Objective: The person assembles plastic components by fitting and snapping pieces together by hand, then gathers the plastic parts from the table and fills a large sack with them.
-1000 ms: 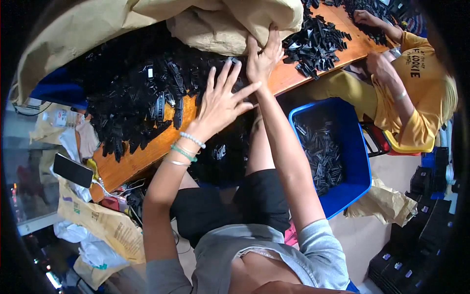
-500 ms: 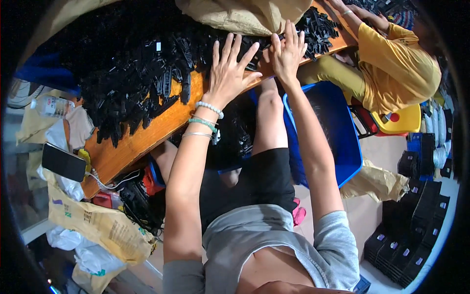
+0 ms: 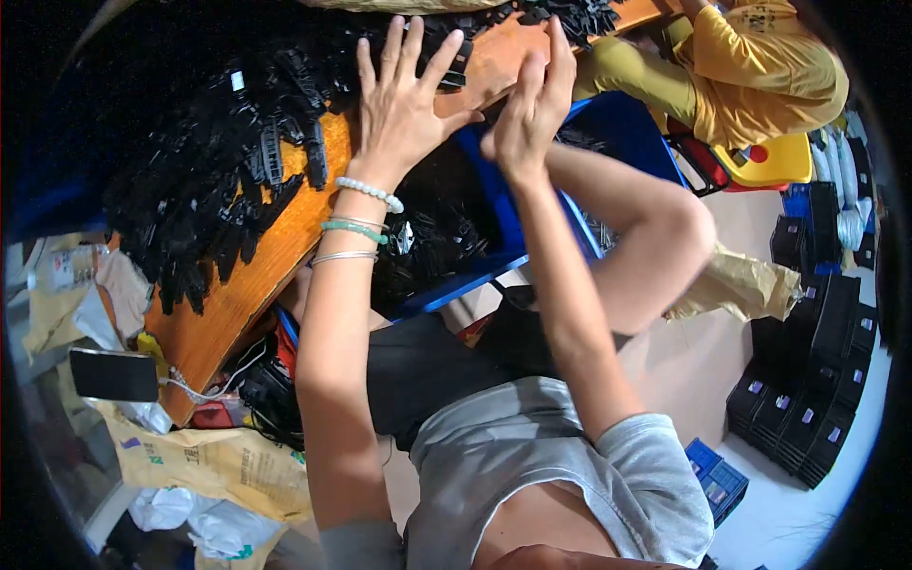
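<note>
My left hand (image 3: 404, 109) is spread wide at the edge of the wooden table (image 3: 220, 285), over some of the black plastic parts (image 3: 214, 180) heaped there. It wears beaded and metal bracelets (image 3: 363, 195) and holds nothing. My right hand (image 3: 532, 119) is turned on its side, palm toward the left hand, fingers stretched upward with the thumb apart and nothing in it. Beneath my arms stands a blue bin (image 3: 446, 296) with more black parts (image 3: 427, 233) inside. A second blue bin (image 3: 655, 157) sits behind my right forearm, partly hidden by my raised knee.
A phone (image 3: 114, 374) on a cable is at the left table end, above a woven sack (image 3: 218, 465) and white bags (image 3: 228, 522). At the right a person in a yellow shirt (image 3: 760, 71) sits by a yellow stool (image 3: 784, 157). Black crates (image 3: 798, 399) are stacked beyond.
My right hand has turned from palm-down to side-on. My right leg has swung out to the right, baring the parts-filled bin. The tan sack at the top has mostly left the view.
</note>
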Available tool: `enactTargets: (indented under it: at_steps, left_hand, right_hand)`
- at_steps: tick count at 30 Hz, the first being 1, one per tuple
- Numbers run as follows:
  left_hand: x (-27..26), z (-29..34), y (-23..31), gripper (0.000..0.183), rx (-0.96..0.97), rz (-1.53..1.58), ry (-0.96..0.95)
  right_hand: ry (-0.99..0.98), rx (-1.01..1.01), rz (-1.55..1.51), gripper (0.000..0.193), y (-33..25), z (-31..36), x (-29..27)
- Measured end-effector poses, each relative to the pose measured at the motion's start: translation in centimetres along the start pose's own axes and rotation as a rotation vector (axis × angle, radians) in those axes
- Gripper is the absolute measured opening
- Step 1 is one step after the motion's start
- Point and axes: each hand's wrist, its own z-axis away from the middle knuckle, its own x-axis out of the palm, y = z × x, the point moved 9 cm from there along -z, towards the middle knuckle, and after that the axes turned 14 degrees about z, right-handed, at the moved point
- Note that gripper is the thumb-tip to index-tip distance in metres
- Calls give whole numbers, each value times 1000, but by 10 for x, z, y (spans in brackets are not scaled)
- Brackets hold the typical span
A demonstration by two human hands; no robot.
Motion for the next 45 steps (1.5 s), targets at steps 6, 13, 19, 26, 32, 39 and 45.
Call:
enactTargets:
  at_steps: [6,13,19,26,32,39,45]
  left_hand:
    - [9,-10,22,83,76,-76,-72]
    - [14,-8,13,84,58,-133,-143]
    - [17,-13,17,85,-12,-131,-217]
    - [19,-14,16,88,-18,-171,-277]
    - [23,-17,18,85,-34,-204,-324]
    - [24,-15,14,93,-23,-225,-362]
    - [26,-17,14,94,-9,-249,-412]
  right_hand:
    - [-356,417,174,23,97,181,20]
    - [-1305,628,559,20,136,413,31]
    - [-1410,877,512,23,160,435,43]
    - [-1352,1085,513,26,194,443,44]
    - [-1249,1097,528,21,230,438,54]
    - [-1130,1080,538,18,240,426,66]
    - [-1226,995,547,19,226,437,71]
